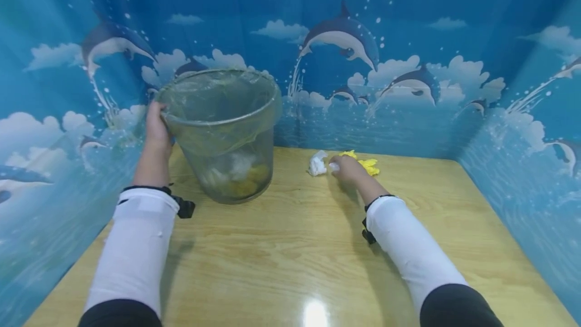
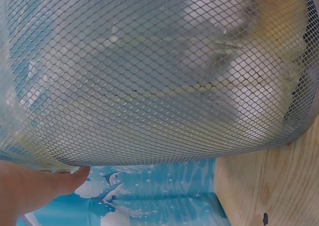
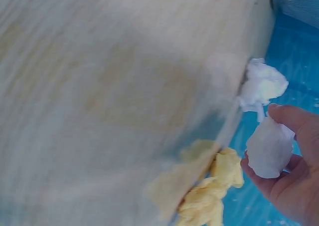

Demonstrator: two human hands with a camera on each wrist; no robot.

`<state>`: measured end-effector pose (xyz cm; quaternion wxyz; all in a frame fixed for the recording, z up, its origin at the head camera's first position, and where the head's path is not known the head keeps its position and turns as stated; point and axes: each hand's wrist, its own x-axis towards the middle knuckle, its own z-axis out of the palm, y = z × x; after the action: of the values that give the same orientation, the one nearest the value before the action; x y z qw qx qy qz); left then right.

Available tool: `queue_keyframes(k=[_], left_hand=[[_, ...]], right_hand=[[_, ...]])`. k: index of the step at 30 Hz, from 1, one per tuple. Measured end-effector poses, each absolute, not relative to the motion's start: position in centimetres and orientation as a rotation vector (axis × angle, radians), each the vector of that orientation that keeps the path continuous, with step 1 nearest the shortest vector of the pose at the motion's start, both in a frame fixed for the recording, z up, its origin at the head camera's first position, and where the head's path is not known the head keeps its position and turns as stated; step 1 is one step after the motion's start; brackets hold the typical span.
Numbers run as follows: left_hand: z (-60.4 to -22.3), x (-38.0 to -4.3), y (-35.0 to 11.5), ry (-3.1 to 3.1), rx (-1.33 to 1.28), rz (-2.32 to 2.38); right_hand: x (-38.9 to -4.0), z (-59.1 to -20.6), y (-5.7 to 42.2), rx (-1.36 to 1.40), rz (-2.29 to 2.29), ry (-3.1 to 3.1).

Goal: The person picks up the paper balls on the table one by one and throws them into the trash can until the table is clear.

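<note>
A wire-mesh wastebasket (image 1: 218,138) lined with a thin translucent bag stands on the left part of the table. Crumpled white and yellow paper shows through its mesh near the bottom. My left hand (image 1: 157,130) grips the rim on its left side; in the left wrist view the thumb (image 2: 75,181) lies at the rim and the other fingers are hidden. Between the thumb and fingers of my right hand (image 1: 349,169) is a crumpled white paper ball (image 3: 270,148). Beside that hand, to the left, lies another white paper ball (image 1: 317,163); crumpled yellow paper (image 1: 369,166) lies to its right.
The wooden table (image 1: 272,251) ends at the back against a blue curtain (image 1: 408,19) printed with dolphins and clouds. The same curtain encloses the left and right sides. Light glares off the tabletop near the front.
</note>
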<state>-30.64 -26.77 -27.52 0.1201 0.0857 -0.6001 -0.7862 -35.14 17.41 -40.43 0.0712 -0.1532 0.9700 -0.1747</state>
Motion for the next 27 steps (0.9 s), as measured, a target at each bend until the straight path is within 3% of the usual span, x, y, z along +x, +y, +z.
queue_keyframes(k=[27], left_hand=[[-27.5,-30.6,-26.9,-1.727,0.188,-2.295]], right_hand=[[-36.0,-28.4,11.9,-0.568,-1.011,3.053]])
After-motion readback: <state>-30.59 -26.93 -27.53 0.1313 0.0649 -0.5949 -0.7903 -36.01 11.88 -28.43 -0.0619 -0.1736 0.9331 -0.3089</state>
